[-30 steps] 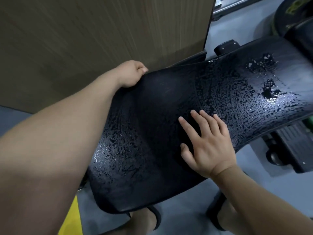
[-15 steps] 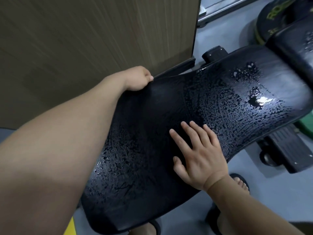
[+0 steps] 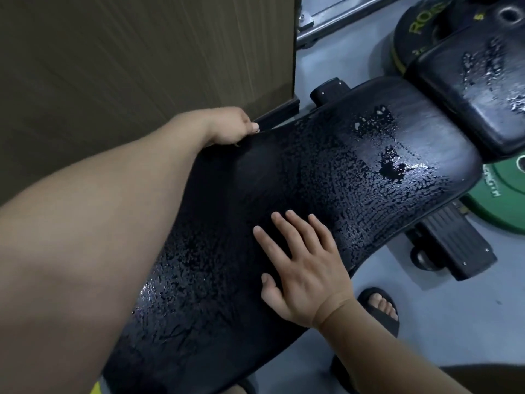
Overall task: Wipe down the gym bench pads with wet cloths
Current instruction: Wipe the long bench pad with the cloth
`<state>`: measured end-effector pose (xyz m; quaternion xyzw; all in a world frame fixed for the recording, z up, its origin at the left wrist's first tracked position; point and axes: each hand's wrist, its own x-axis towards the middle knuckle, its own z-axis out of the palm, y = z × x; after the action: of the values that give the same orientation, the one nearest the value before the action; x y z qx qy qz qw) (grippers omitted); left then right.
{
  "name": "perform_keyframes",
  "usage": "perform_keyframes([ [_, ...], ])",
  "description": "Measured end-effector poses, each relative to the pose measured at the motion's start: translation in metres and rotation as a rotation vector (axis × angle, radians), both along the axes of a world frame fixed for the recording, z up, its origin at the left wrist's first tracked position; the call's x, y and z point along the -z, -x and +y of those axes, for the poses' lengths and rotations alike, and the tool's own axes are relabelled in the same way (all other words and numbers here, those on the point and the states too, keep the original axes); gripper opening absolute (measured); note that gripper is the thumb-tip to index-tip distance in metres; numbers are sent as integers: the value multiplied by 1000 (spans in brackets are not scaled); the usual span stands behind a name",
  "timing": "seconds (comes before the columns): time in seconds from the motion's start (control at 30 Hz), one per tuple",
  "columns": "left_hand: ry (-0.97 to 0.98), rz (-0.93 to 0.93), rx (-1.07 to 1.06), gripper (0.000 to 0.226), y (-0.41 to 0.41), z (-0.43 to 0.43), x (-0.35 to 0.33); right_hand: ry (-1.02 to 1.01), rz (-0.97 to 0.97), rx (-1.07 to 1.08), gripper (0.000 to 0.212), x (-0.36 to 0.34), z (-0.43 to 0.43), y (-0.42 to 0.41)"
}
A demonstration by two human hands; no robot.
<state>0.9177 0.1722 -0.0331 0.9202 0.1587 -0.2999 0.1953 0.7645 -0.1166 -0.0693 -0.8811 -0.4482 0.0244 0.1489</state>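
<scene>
Bench pad (image 3: 326,180) wet — left hand (image 3: 227,126) fingers curled gripping edge, right hand (image 3: 304,268) flat.

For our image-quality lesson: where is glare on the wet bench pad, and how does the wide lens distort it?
Head view: glare shines off the puddle near the bench pad's far end; the pad bows into a curve; the left forearm looms oversized.

A brown wood-grain wall panel (image 3: 142,66) fills the upper left, edged below by a black skirting strip (image 3: 281,113). A pale grey floor (image 3: 454,322) runs beneath, with a green round weight plate (image 3: 500,200) and a black yellow-lettered weight plate (image 3: 420,29) at right.
</scene>
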Motion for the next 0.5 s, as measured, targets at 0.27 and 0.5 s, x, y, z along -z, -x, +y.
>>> perform_keyframes([
  [0.27,158,-159,-55,39,-53,-68,3,-6,32,-7,76,1,-1,-1],
  [0.5,79,-159,26,44,-17,-33,-6,-7,28,-13,75,0,-2,-1],
])
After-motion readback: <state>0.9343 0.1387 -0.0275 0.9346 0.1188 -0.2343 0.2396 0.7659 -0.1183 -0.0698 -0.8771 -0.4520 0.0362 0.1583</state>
